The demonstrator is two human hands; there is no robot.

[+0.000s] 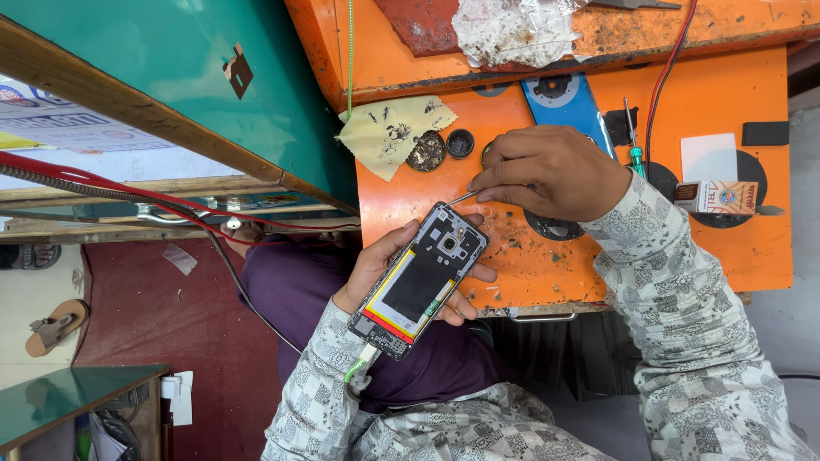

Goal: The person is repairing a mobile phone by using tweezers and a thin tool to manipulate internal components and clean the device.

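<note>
The person's patterned grey-and-white sleeves fill the bottom of the view, and both arms run out of frame there. The left hand (389,260) is mostly hidden beneath the opened smartphone with its back cover removed (418,280); only the thumb along the phone's left edge and fingertips curling round its right edge show, so it is clamped around the body. The phone lies tilted, its camera end pointing up and right, held just above the near edge of the stained orange work surface (547,256). Its grey frame surrounds a black battery edged in yellow and red, with a round camera opening above and a circuit strip below. A small green-and-white piece hangs from its lower end; what it is cannot be made out.

The right hand (551,171) is closed on a thin silver metal tool (461,197), most of which is buried in the fingers; its tip meets the phone's top corner. Farther off lie a smudged yellow cloth (384,132), two small round black caps (442,148), a green-handled screwdriver (634,141) partly behind the hand, and a small cardboard box (716,196).
</note>
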